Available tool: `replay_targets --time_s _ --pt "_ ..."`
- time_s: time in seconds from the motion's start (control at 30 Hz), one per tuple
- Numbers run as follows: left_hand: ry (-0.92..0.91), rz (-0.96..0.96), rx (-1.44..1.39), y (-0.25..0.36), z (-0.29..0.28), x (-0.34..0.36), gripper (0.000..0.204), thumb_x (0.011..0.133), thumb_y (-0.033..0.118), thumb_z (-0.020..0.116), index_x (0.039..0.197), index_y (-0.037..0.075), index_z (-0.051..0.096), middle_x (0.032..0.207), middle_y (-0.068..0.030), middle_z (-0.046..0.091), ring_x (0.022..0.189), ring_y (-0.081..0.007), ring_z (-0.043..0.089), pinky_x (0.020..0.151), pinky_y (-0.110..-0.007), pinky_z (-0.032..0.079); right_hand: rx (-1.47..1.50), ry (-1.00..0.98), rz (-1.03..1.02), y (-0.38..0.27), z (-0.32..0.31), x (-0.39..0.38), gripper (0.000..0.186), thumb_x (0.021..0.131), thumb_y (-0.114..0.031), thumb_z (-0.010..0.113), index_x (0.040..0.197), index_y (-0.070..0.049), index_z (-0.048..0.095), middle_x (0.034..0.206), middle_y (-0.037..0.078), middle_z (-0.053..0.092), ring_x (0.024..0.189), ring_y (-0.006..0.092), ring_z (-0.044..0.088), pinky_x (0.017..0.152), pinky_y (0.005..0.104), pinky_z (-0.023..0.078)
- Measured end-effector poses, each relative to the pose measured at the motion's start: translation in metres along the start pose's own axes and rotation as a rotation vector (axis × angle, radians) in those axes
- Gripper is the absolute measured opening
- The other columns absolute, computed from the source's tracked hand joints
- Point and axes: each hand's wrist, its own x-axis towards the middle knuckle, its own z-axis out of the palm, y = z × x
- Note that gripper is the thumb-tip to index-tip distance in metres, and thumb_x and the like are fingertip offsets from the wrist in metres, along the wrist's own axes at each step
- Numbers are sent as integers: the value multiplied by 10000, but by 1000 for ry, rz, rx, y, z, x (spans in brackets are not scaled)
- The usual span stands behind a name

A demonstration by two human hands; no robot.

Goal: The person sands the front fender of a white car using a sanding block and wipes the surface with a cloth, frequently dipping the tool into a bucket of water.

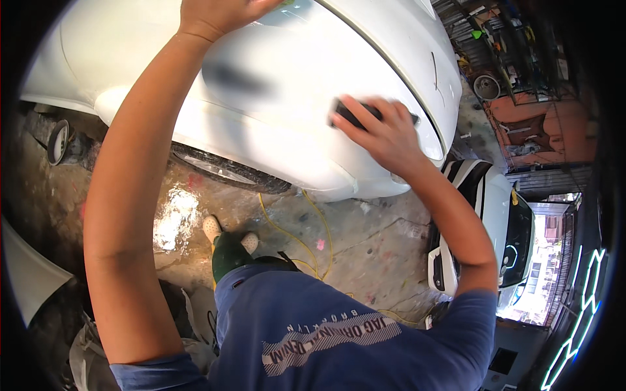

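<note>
A white car body panel (287,78), slightly dulled, fills the upper middle. My right hand (385,133) grips a dark rectangular block (352,111) against it, blurred. My left hand (218,16) reaches the upper part of the car at the top edge; its fingers are mostly out of the picture, with a sliver of something yellow-green beside them.
A wheel (222,171) sits under the panel. Yellow hoses (326,234) cross the wet concrete floor (365,254) near my feet. Another white car (482,189) stands at right, below cluttered racks (508,45). A pale loose panel (32,274) lies at left.
</note>
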Motion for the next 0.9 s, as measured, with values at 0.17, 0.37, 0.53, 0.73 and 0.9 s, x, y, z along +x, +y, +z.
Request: replay_targets --time_s 0.17,0.37,0.53,0.73,0.9 --pt "-40 35 33 -9 -8 1 461 752 285 783 1137 79 633 1053 -157 663 960 -362 663 824 -442 544 2 109 115 -28 15 38 395 906 -186 618 1294 -224 686 1509 10 552 1177 230 538 947 404 427" --pt "-38 14 61 0 -3 1 460 762 287 781 1142 75 633 1066 -156 661 975 -367 659 841 -444 540 8 50 98 -23 29 -23 427 900 -198 629 1324 -211 674 1536 11 530 1213 242 517 962 423 426" --pt "-71 26 5 0 -3 -1 467 766 276 777 1159 67 637 1112 -165 660 1015 -373 657 868 -452 534 73 261 191 -63 38 114 413 898 -152 613 1307 -171 665 1466 5 534 1199 231 503 979 436 421" --pt "-123 8 35 -10 -12 0 474 768 264 766 1173 56 637 1115 -185 661 1039 -391 644 881 -472 526 113 313 392 -85 66 37 442 859 -192 730 1287 -299 724 1486 -40 558 1229 204 519 1000 425 418" --pt "-93 46 11 -5 3 1 495 760 263 756 1208 93 631 1167 -180 658 1058 -361 652 890 -487 524 29 347 482 -92 85 -27 465 808 -200 788 1259 -306 744 1467 -21 587 1201 214 537 959 424 431"
